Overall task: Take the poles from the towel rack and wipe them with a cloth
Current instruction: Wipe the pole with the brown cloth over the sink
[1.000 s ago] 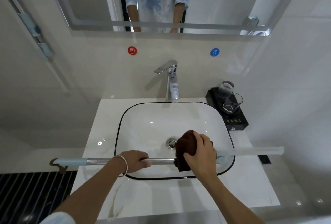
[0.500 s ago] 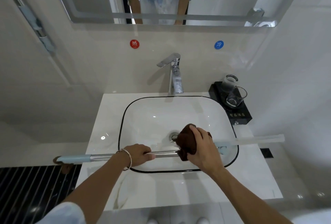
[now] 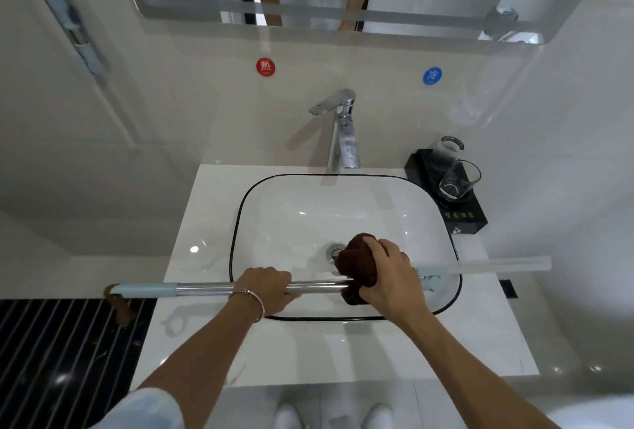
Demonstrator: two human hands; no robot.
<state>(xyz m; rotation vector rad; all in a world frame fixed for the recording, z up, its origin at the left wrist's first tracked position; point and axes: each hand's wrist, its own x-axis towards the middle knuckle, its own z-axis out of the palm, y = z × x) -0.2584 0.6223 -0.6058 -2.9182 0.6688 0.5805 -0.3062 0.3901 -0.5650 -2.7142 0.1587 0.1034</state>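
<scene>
Mid-wipe: left hand [image 3: 266,289] grips steel pole [image 3: 206,289]; right hand [image 3: 389,279] clamps brown cloth [image 3: 355,262] round it, at three o'clock; pale end section unwiped.

Pole [image 3: 202,289] is mostly shiny chrome-looking metal, with a matt pale-blue plastic sleeve [image 3: 147,290] at one end and a frosted see-through tip [image 3: 501,263] at the other. Cloth [image 3: 356,264] is brown and fuzzy, terry-ish. Basin [image 3: 281,216] is super glossy, counter [image 3: 308,349] is polished marble-look, tap [image 3: 346,143] is mirror chrome. Clear glass tumblers [image 3: 459,181] on a glossy black tray [image 3: 468,219].
</scene>
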